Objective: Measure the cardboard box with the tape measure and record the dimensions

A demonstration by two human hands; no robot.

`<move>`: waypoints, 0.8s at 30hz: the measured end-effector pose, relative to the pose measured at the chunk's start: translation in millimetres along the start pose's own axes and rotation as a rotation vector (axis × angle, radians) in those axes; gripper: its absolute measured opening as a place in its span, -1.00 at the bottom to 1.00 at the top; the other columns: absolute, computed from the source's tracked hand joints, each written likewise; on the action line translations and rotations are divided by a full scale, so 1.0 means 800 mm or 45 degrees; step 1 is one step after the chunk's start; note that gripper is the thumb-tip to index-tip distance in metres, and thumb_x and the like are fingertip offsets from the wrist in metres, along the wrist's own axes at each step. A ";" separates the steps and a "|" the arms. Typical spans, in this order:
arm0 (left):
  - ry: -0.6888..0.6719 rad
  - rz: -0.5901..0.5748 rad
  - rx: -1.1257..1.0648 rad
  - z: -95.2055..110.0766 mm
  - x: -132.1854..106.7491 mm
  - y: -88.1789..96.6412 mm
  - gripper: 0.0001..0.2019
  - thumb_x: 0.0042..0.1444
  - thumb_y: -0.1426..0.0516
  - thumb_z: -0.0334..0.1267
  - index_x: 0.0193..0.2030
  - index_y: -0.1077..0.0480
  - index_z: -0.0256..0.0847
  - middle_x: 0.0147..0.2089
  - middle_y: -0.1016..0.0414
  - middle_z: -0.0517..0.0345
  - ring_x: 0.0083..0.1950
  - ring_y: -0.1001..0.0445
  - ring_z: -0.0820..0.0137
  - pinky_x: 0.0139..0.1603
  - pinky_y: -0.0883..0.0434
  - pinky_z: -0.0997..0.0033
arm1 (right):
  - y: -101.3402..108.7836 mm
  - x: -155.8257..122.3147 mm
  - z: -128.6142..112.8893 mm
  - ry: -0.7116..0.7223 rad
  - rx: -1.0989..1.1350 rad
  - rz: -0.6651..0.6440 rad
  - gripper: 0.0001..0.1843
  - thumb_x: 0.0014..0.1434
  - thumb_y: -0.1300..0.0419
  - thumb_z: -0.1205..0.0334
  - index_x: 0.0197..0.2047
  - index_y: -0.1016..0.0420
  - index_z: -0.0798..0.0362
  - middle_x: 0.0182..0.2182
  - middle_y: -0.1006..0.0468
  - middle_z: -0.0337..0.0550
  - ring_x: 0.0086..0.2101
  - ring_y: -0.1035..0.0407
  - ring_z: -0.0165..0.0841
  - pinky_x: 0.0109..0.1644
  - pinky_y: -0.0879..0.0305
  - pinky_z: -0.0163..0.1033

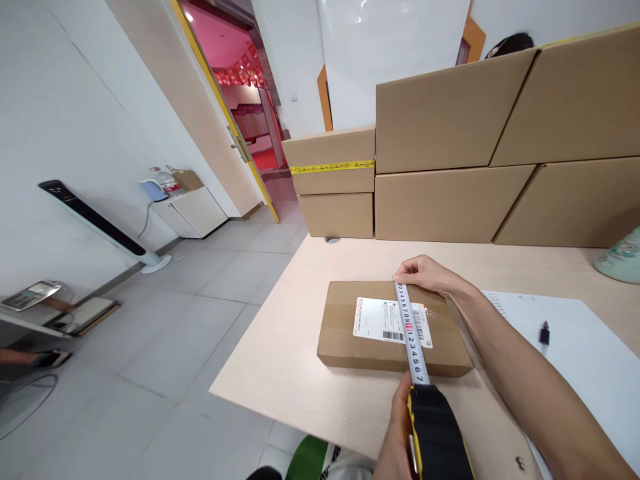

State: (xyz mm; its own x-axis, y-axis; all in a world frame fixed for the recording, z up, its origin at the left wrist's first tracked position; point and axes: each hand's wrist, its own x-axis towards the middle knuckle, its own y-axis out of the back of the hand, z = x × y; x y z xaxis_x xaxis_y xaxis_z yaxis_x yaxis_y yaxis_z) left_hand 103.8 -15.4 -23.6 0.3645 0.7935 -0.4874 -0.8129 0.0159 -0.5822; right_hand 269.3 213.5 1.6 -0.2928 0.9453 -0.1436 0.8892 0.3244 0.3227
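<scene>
A flat brown cardboard box (pixel 345 313) with a white shipping label (pixel 370 319) lies on the table. Across its top, front to back, runs the pulled-out blade of a tape measure (pixel 440 433), over part of the label. My left hand (pixel 395 433) is wrapped round the black and yellow case at the near side of the box. At the far edge, my right hand (pixel 425 272) pinches the end of the blade between thumb and fingers. Its forearm passes over the right side of the box.
Large cartons (pixel 450 133) are stacked along the back of the pale wooden table (pixel 270 360). To the right lie a white paper sheet (pixel 590 340) and a pen (pixel 545 335). A green patterned object (pixel 623 257) stands at the right edge. Tiled floor lies left of the table.
</scene>
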 end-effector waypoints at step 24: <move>-0.041 -0.122 0.058 -0.007 0.008 0.014 -0.03 -0.18 -0.39 0.04 0.34 -0.07 -0.13 -0.32 -0.31 0.20 -0.38 -0.39 0.40 -0.29 -0.29 0.35 | 0.000 -0.002 -0.002 0.009 -0.002 0.004 -0.76 -0.16 -0.41 0.08 -0.51 -0.57 0.07 -0.51 -0.58 -0.20 -0.45 -0.40 -0.38 -0.31 -0.31 -0.26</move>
State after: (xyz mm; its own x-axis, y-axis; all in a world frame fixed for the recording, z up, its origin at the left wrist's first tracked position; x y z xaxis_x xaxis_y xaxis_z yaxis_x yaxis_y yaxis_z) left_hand 99.3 -13.2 -36.8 0.4276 0.8059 -0.4095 -0.7951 0.1197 -0.5946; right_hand 269.3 212.3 3.0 -0.2924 0.9466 -0.1361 0.8895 0.3214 0.3247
